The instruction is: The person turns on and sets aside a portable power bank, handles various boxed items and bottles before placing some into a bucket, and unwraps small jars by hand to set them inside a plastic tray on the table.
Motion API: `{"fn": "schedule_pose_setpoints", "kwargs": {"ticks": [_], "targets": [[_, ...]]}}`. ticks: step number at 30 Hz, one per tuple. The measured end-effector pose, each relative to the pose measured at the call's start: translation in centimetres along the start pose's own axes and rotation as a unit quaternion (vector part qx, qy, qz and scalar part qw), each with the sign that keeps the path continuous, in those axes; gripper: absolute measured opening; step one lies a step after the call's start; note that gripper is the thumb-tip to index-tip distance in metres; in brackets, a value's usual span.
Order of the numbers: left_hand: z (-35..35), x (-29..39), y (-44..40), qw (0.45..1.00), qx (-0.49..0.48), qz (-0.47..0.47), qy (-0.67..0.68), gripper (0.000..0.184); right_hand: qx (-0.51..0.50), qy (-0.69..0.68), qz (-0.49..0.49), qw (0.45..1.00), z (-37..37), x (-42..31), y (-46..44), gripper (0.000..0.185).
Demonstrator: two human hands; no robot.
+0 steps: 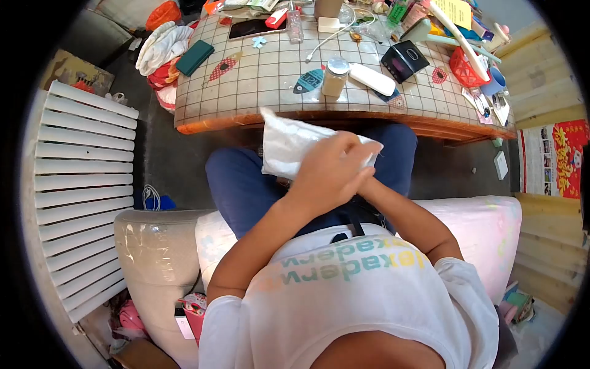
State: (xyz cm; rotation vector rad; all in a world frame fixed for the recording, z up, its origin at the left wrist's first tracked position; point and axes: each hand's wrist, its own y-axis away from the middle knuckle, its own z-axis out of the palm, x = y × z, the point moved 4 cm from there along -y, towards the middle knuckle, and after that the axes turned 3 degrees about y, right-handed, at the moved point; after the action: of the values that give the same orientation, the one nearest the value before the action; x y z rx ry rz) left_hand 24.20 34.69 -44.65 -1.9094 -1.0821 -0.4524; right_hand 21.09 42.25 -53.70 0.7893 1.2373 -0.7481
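Observation:
Over my lap is a soft white packet or folded cloth point(286, 147), its pointed corner up toward the desk; I cannot tell which it is. My left hand point(332, 169) lies across its right part, fingers curled and closed on the white material. Crossing in from the right, my right forearm ends beneath the left hand. Most of my right hand point(365, 182) is hidden there, so its fingers and grip do not show clearly. A bit of white also shows to the right of the left hand's fingers.
Ahead is a desk point(246, 98) with a grid-patterned cover. On it are a lidded jar point(335, 78), a white oblong case point(372, 80), a black box point(404, 61), a phone point(257, 28) and a dark green wallet point(195, 58). A white slatted rack point(86, 166) stands left.

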Motion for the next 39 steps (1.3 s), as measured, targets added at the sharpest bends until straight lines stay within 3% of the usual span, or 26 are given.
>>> {"fn": "schedule_pose_setpoints", "kwargs": {"ticks": [2, 4, 5, 6, 8, 11, 17, 18, 19, 20, 22, 24, 29, 32, 33, 34, 35, 36, 37, 39], "targets": [[-3.7, -0.6, 1.1, 0.98, 0.149, 0.037, -0.13, 0.037, 0.004, -0.038, 0.019, 0.999, -0.4, 0.0, -0.2, 0.033], [-7.3, -3.5, 2.3, 0.946, 0.256, -0.126, -0.151, 0.044, 0.006, -0.097, 0.048, 0.994, -1.0, -0.1, -0.4, 0.035], [-7.8, -5.1, 2.8, 0.942, 0.259, -0.202, -0.069, 0.05, 0.008, -0.123, 0.06, 0.991, -1.4, -0.2, -0.5, 0.036], [-7.6, -7.1, 3.5, 0.939, 0.198, -0.281, 0.017, 0.046, 0.008, -0.149, 0.071, 0.986, -1.7, -0.1, -0.6, 0.036], [-6.1, -6.9, 4.1, 0.885, 0.143, -0.36, 0.259, 0.041, 0.005, -0.201, 0.088, 0.976, -1.7, 0.1, -0.8, 0.038], [-6.3, -5.7, 3.6, 0.92, 0.181, -0.334, 0.093, 0.039, 0.0, -0.278, 0.113, 0.954, -1.1, 0.7, -0.8, 0.04], [-6.6, -7.9, 3.8, 0.921, 0.215, -0.324, 0.007, 0.039, 0.028, -0.355, 0.139, 0.924, -1.2, 1.2, -0.2, 0.045], [-7.0, -8.5, 3.9, 0.911, 0.249, -0.329, 0.002, 0.04, 0.053, -0.348, 0.132, 0.927, -1.1, 0.4, -0.1, 0.047], [-7.8, -9.3, 4.2, 0.899, 0.283, -0.334, -0.003, 0.04, 0.053, 0.016, 0.04, 0.998, -1.6, -1.9, -0.3, 0.054], [-8.6, -10.2, 4.5, 0.886, 0.317, -0.339, -0.008, 0.04, 0.052, 0.0, 0.006, 0.999, -0.8, -4.0, -0.2, 0.061], [-10.8, -12.9, 5.6, 0.877, 0.336, -0.337, -0.075, 0.04, 0.026, -0.069, 0.079, 0.994, -1.4, -4.3, 0.2, 0.067], [-13.2, -15.0, 6.2, 0.872, 0.362, -0.311, -0.112, 0.042, 0.016, -0.099, 0.067, 0.993, -1.5, -4.7, 0.5, 0.068], [-15.9, -19.4, 8.3, 0.766, 0.499, -0.394, 0.097, 0.039, 0.024, -0.163, 0.067, 0.984, -1.6, -5.7, 0.6, 0.07], [-15.3, -24.2, 10.6, 0.711, 0.519, -0.394, 0.266, 0.039, 0.031, -0.16, 0.066, 0.984, -1.6, -5.7, 0.2, 0.069], [-14.7, -24.9, 11.0, 0.688, 0.504, -0.337, 0.398, 0.04, 0.033, -0.153, 0.062, 0.986, -1.6, -5.5, 0.2, 0.069], [-14.1, -28.4, 13.1, 0.714, 0.46, -0.285, 0.445, 0.04, 0.03, -0.148, 0.057, 0.987, -1.6, -5.4, 0.0, 0.069], [-14.0, -26.5, 11.6, 0.727, 0.478, -0.281, 0.404, 0.039, 0.033, -0.14, 0.061, 0.988, -1.5, -5.2, -0.1, 0.069], [-13.2, -23.2, 8.6, 0.664, 0.45, -0.197, 0.564, 0.04, 0.033, -0.132, 0.065, 0.989, -1.6, -5.1, 0.0, 0.069], [-12.3, -19.9, 5.6, 0.568, 0.405, -0.132, 0.704, 0.04, 0.033, -0.121, 0.071, 0.99, -1.7, -5.0, 0.0, 0.069], [-11.8, -15.8, 3.1, 0.281, 0.194, 0.054, 0.938, 0.045, 0.04, -0.12, 0.074, 0.989, -1.8, -4.6, 0.1, 0.069]]}}
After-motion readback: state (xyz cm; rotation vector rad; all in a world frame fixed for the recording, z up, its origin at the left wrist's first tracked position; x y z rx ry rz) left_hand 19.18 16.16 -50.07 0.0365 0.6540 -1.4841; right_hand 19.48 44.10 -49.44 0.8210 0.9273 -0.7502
